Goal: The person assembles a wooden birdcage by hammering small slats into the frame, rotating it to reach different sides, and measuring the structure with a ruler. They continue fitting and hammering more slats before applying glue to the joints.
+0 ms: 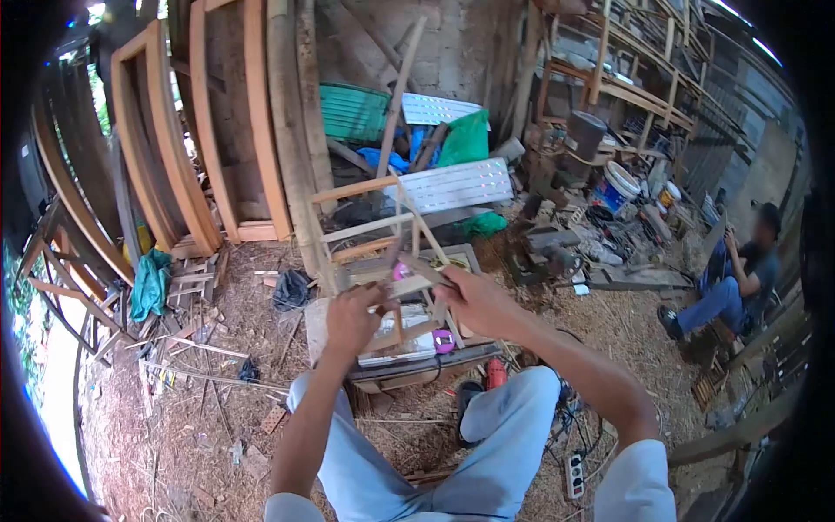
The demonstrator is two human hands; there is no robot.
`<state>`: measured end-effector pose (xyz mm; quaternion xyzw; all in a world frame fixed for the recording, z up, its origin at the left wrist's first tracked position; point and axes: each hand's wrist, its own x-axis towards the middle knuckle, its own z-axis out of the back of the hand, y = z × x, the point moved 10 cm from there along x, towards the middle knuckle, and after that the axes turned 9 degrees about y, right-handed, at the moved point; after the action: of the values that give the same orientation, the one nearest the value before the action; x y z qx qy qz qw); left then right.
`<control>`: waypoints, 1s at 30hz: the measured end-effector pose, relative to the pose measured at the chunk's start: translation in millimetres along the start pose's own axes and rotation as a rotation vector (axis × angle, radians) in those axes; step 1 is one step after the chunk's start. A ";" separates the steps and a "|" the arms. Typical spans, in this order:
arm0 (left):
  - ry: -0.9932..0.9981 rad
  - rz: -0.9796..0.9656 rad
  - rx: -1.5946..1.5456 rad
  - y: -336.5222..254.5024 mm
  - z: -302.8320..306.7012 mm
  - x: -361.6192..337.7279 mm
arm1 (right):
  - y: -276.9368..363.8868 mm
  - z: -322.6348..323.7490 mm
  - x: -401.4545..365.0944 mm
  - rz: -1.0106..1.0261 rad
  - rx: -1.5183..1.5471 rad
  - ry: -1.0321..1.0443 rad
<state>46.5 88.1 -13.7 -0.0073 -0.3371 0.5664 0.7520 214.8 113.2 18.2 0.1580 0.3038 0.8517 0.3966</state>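
My left hand (355,317) is closed round the left part of a pale wooden piece (412,284) above the low work table. My right hand (472,300) has its fingers bent round a thin flat strip (426,271) at the piece's right end. Behind and below my hands stands a light wooden frame (370,233) with several slats. A purple round item (444,340) lies on the table (409,372), just below my right hand. Another purple item shows between my hands, partly hidden.
A red tool (496,374) stands by my knees, and a power strip (575,475) lies on the right. A person (739,278) sits at the far right. Wooden door frames (209,130) lean at the left. Buckets (619,184) and scrap fill the back right.
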 end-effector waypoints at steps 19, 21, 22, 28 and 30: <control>-0.043 -0.078 0.039 -13.5 2.4 -13.8 | 4.2 -1.1 -15.9 -0.098 -0.076 -0.057; -0.023 -0.031 -0.017 -15.1 8.6 -12.5 | -14.0 -7.0 -12.0 -0.134 -0.064 -0.060; -0.011 -0.045 -0.020 -16.0 5.7 -9.5 | -18.5 -7.4 -6.5 -0.069 -0.002 -0.141; -0.068 -0.097 -0.026 -18.2 9.9 -8.5 | -24.4 -24.8 17.4 -0.033 0.167 -0.224; -0.026 -0.057 -0.029 -13.1 11.3 -10.6 | -25.7 -26.4 17.6 0.057 0.221 -0.308</control>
<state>50.4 70.1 -5.2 -0.0014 -0.3549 0.5399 0.7633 205.0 129.3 -18.1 0.3377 0.3265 0.7897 0.3945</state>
